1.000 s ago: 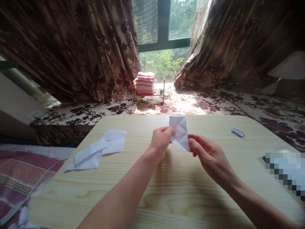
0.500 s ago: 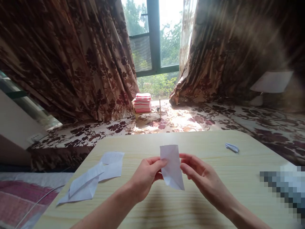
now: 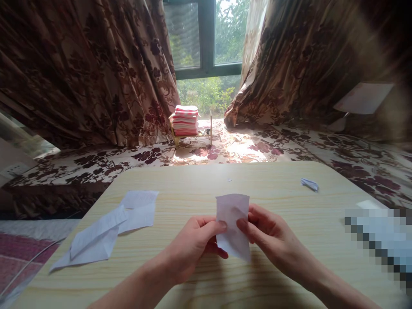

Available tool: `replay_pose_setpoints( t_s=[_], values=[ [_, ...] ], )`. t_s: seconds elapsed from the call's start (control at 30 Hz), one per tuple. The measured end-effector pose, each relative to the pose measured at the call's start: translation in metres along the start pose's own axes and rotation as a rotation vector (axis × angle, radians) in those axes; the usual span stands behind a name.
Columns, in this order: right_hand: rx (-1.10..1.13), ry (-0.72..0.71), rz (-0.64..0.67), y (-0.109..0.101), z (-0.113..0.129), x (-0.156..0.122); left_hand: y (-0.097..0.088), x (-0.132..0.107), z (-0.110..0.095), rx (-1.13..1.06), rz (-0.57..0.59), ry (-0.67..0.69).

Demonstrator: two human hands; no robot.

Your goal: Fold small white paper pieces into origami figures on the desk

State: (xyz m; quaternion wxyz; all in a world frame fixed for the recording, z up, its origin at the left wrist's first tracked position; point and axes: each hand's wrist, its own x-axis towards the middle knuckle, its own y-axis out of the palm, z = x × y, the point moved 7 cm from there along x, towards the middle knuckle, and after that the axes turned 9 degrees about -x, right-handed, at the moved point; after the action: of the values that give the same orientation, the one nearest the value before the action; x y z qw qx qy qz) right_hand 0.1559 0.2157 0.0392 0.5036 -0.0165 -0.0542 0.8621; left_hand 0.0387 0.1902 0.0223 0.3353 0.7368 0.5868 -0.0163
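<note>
A small white sheet of paper [image 3: 232, 240] is held upright between both hands, above the table [image 3: 174, 274]. My left hand [image 3: 196, 242] pinches its left edge, thumb in front and fingers behind. On the right edge, my right hand [image 3: 267, 227] grips it the same way. The paper has faint creases and a slanting lower edge. Fingers behind the sheet are partly hidden.
Loose white papers [image 3: 138, 216] lie overlapping on the table's left. A small folded paper [image 3: 309, 184] is at the back right. A blurred-out object [image 3: 383, 240] sits at the right edge. Beyond stand a stack of pink-and-white cloths [image 3: 185, 121] and a lamp [image 3: 363, 98].
My right thumb and fingers have closed on the paper's right edge, where they were apart from it or only just touching. The view has tilted down.
</note>
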Motion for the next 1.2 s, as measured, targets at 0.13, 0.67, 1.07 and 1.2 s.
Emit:
replay_pose_setpoints(
  t_s=[0.13, 0.67, 1.07, 1.2],
  values=[
    [-0.075, 0.001, -0.021, 0.0, 0.001, -0.002, 0.0, 0.0, 0.001, -0.001, -0.011, 0.002],
    [-0.291, -0.154, -0.094, -0.007, 0.011, -0.005, -0.003, 0.0, 0.0, -0.154, -0.009, -0.003],
    [-0.176, 0.054, -0.052, -0.008, 0.001, -0.001, -0.004, -0.002, -0.01, 0.016, -0.067, 0.112],
    [-0.156, 0.054, -0.044, -0.006, -0.001, -0.001, 0.0, -0.003, -0.01, 0.104, -0.067, 0.094]
  ],
)
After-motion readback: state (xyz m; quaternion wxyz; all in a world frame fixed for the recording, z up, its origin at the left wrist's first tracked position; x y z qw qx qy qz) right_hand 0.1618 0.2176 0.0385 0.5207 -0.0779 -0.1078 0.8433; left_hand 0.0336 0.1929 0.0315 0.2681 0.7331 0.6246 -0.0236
